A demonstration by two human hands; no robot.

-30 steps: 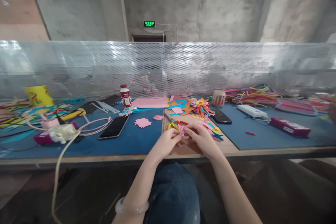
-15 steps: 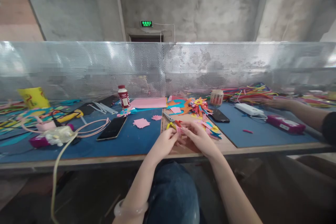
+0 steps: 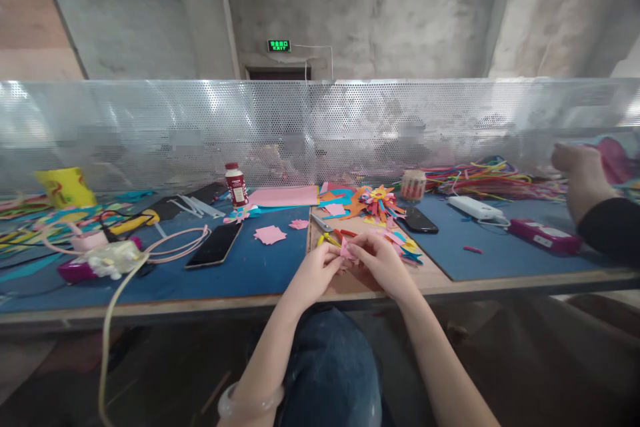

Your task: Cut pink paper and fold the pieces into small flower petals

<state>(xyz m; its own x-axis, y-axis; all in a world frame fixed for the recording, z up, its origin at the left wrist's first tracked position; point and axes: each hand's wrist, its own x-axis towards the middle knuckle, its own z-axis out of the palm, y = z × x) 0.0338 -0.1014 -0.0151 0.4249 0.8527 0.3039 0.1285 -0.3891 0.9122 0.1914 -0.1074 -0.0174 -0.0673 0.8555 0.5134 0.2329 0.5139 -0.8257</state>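
Note:
My left hand (image 3: 316,271) and my right hand (image 3: 381,264) meet over the near edge of a brown board (image 3: 430,273). Both pinch a small folded pink paper piece (image 3: 346,250) between their fingertips. Just behind the hands lie yellow-handled scissors (image 3: 326,235) and loose coloured paper cuttings (image 3: 403,245). A finished multicoloured paper flower (image 3: 379,200) sits farther back on the board.
On the blue mat lie pink paper squares (image 3: 271,234), a black phone (image 3: 215,244), a second phone (image 3: 419,220), a red-capped bottle (image 3: 235,184), a tape roll (image 3: 413,185), a white power bank (image 3: 475,208), a pink case (image 3: 543,235). Another person's hand (image 3: 580,170) is raised at right. A perforated metal screen (image 3: 320,127) backs the table.
My hands stay together on the pink paper piece, turning it slightly. The other person's hand came in at the right, reached across the mat, then lifted up and back to the right.

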